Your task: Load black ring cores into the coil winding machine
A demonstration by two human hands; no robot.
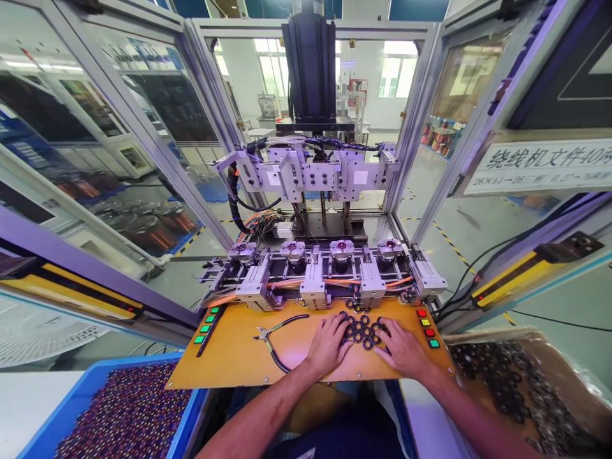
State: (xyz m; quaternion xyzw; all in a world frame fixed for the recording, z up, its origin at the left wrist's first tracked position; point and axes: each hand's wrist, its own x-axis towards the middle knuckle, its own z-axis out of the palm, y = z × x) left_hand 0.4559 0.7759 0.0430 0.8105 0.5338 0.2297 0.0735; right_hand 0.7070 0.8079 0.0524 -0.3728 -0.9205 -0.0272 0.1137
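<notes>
On the bench [229, 363], the left hand [331, 343] and right hand [404, 347] curve loosely inward; whether either pinches anything, I cannot tell. Dark rings [362, 331] cluster between them, touching both hands' fingers, neither nearer, stragglers trailing far toward the metal fixtures [314, 288].

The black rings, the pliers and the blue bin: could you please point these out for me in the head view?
Black rings [366, 331]: head view, around the middle of their cluster.
Pliers [267, 333]: head view, at the pivot joint.
Blue bin [71, 408]: head view, on its left wall.
</notes>
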